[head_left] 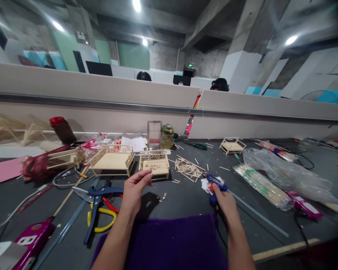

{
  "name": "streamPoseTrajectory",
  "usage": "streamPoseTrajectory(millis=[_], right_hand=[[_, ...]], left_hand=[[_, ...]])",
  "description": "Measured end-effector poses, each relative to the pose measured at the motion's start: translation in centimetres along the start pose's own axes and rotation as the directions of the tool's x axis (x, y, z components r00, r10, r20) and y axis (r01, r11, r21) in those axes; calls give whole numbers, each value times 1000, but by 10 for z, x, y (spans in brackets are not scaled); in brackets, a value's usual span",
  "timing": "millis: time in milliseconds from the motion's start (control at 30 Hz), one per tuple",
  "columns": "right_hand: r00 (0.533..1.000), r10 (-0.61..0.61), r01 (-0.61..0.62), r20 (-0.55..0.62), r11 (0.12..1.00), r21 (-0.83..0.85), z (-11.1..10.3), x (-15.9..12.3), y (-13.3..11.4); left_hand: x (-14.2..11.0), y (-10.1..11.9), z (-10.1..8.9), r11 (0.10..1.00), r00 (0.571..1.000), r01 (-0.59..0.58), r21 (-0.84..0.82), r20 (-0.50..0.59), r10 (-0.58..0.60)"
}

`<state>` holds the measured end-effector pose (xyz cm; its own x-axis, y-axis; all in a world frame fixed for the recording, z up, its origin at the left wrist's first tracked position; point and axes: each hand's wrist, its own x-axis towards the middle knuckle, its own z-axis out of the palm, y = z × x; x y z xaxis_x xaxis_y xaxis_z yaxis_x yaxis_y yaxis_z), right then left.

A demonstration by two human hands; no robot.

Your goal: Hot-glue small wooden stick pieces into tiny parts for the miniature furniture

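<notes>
- Left hand, centre of the frame: thumb and forefinger pinched together; what they have hold of, if anything, is too small to tell.
- Right hand, right of centre: fingers wrapped around the handle of a blue glue gun, nose pointing to upper left.
- Clear rod: lies diagonally behind the gun, toward the lower right.
- White paper: crumpled, beneath the gun's nose.
- Miniature wooden bench, centre: upright, just beyond the left fingertips, small wooden bits on its seat.
- Wooden sticks: loose heap, right of the bench.
- Larger wooden frame, left of the bench: flat-decked, railed.
- Small wooden chair, right of centre, beyond the sticks.
- Bagged sticks: right side of the frame.
- Blue-handled cutter: lower left, near the left forearm.
- Purple cloth: bottom centre, between the forearms.
</notes>
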<state>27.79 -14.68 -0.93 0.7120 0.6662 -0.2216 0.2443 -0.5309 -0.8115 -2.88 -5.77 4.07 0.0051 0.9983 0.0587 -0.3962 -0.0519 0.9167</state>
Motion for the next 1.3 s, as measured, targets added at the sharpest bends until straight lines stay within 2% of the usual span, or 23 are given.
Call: streamPoseTrajectory(millis=[67,167,267,367,400,467,500,567,633,700,733,800,967,1100,1133,1200,1267,1300], right_hand=[[997,-10,27,75,974,-227,1,1,-1],[989,19,52,149,888,-456,6,-2,-10],[985,7,94,173,815,-572,8,-11,-26],[992,28,62,127,753,-655,2,-29,-43],[996,10,56,92,729,-682,1,-37,-49],[985,-159,155,63,669,-727,3,-56,-63],[959,-269,247,91,633,-734,7,-66,-69],[872,-454,445,184,575,-687,23,-85,-83],[714,-619,682,328,506,-528,46,-97,-95],[560,-691,825,458,411,-389,70,-103,-103],[511,-696,857,505,367,-362,82,-103,-105],[473,-674,878,567,305,-370,100,-99,-106],[445,-645,890,621,242,-387,123,-89,-94],[429,-660,901,617,258,-349,130,-88,-88],[440,-676,897,592,304,-320,130,-88,-87],[497,-713,862,494,470,-188,130,-87,-88],[584,-717,749,379,657,89,129,-87,-91],[629,-697,653,344,714,252,128,-86,-93]], left_hand=[[0,-1,-1,1000,1000,2,-3,7,-2],[1,-1,-3,1000,1000,-5,-8,6,5],[1,-2,-4,1000,1000,-11,-11,9,11],[2,-4,-6,1000,999,2,-9,32,-1],[3,-5,-6,1000,999,9,-6,44,-8],[4,-7,-8,1000,998,17,-1,63,-17],[4,-7,-9,1000,997,19,1,69,-19],[5,-8,-10,1000,997,20,0,68,-20],[5,-7,-11,1000,998,24,-6,56,-23],[6,-6,-12,1000,999,29,-12,46,-28],[6,-6,-12,999,999,31,-14,44,-31],[7,-6,-12,999,998,33,-17,45,-32],[7,-8,-14,1000,998,18,-24,55,-16],[6,-8,-16,1000,998,5,-13,69,-4],[6,-7,-16,1000,998,3,-13,70,-2],[5,-6,-16,1000,998,2,-21,70,0],[5,-6,-15,1000,997,2,-23,74,0],[5,-7,-14,1000,997,2,-17,78,0]])
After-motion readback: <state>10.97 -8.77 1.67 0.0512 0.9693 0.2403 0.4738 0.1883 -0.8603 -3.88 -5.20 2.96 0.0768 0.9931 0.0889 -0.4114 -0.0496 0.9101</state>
